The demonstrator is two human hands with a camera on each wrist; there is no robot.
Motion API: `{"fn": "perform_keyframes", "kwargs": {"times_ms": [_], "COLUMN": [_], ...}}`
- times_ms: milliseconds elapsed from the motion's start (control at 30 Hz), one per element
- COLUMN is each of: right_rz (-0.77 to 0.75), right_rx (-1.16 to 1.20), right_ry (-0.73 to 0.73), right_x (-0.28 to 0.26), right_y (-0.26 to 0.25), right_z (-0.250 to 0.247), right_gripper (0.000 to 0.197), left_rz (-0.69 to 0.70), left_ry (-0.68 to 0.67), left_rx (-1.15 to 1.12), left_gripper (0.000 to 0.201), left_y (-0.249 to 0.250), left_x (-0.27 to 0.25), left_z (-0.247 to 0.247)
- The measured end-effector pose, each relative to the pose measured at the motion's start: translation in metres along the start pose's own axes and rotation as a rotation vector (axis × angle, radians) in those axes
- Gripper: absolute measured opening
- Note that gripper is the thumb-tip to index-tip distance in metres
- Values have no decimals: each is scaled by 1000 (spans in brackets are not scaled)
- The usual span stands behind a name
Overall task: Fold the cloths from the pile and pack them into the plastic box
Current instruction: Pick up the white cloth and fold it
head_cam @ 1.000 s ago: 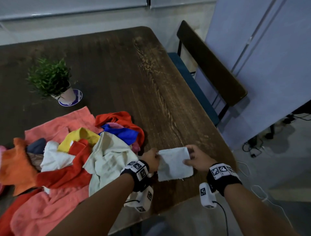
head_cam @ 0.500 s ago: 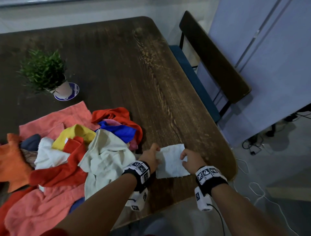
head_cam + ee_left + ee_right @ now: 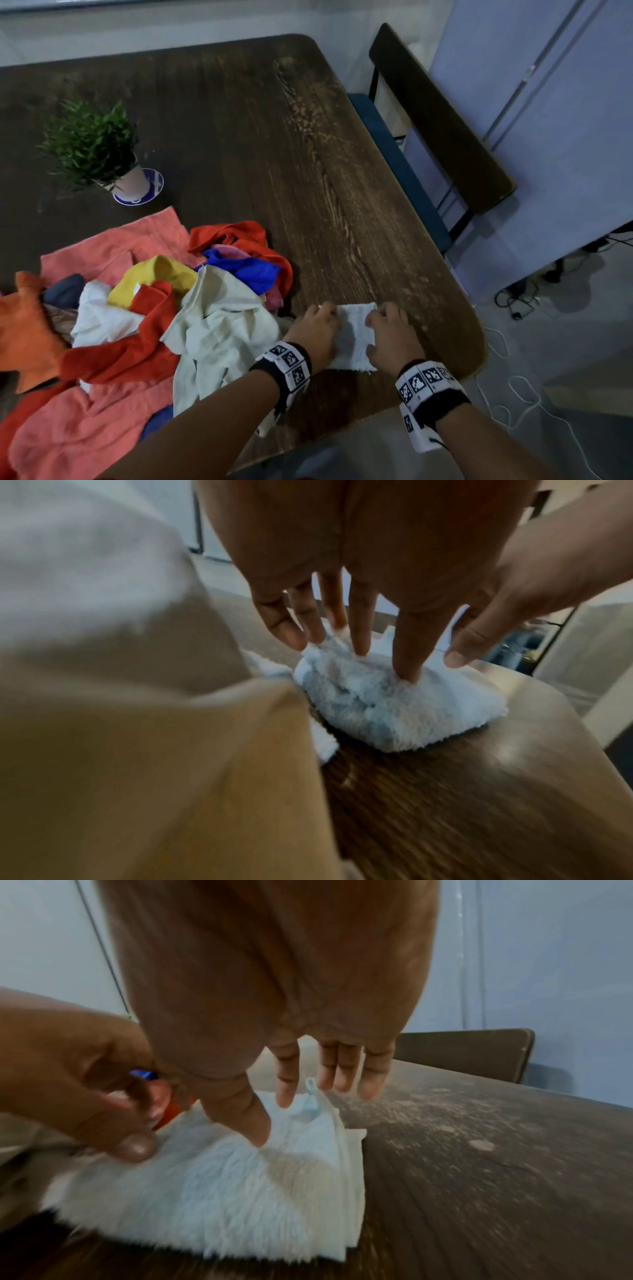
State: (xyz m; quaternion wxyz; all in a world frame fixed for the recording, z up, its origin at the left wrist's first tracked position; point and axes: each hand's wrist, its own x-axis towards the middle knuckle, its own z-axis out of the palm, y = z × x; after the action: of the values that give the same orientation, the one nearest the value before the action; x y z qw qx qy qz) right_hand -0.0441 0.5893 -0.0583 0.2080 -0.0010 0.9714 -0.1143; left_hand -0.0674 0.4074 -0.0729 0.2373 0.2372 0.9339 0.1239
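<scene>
Near the left edge of the dark wooden table (image 3: pixel 239 137) stands a small potted plant (image 3: pixel 92 147) on a blue and white saucer (image 3: pixel 150 186). In front of it, toward the near left corner, lies the pile of cloths (image 3: pixel 137 308): salmon, orange, red, yellow, blue and cream pieces in a heap, some of them hanging over the near edge. Just beside the pile, close to the near right corner, a folded white fluffy cloth (image 3: pixel 354 337) lies flat on the wood. The left hand (image 3: pixel 317 330) rests on its left part, the fingers (image 3: pixel 409 653) straight and a little apart, their tips pressing into the pile of the fabric. The right hand (image 3: pixel 388 334) is on the right part; its fingers (image 3: pixel 342 1069) are stretched and nearly together, the thumb pressing down on the cloth. Beyond the right edge of the table stands a chair (image 3: pixel 435 130) with a dark backrest and blue seat.
</scene>
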Motion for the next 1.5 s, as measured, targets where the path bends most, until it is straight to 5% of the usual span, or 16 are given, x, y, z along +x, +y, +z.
{"fn": "perform_keyframes", "kwargs": {"times_ms": [100, 200, 433, 600, 800, 967, 1333, 1500], "right_rz": [-127, -140, -78, -109, -224, -210, -114, -41], "right_rx": [-136, -203, -230, -309, -335, -134, -33, 240], "right_ry": [18, -121, -221, -239, -169, -83, -110, -80], "right_x": [-8, -11, -9, 5, 15, 12, 21, 31], "right_y": [-2, 2, 8, 8, 6, 3, 2, -2], "right_z": [14, 31, 46, 38, 22, 22, 23, -1], "right_gripper": [74, 88, 89, 86, 90, 81, 74, 36], "left_rz": [61, 74, -44, -97, -73, -106, -126, -73], "left_ry": [-98, -189, -240, -289, -171, -85, -140, 48], "left_rx": [121, 173, 39, 144, 282, 321, 227, 93], "left_gripper": [65, 73, 75, 74, 82, 80, 89, 72], "left_y": [3, 4, -8, -8, 3, 0, -2, -5], "left_x": [0, 2, 3, 4, -3, -3, 3, -18], "left_z": [6, 10, 21, 18, 15, 20, 12, -15]}}
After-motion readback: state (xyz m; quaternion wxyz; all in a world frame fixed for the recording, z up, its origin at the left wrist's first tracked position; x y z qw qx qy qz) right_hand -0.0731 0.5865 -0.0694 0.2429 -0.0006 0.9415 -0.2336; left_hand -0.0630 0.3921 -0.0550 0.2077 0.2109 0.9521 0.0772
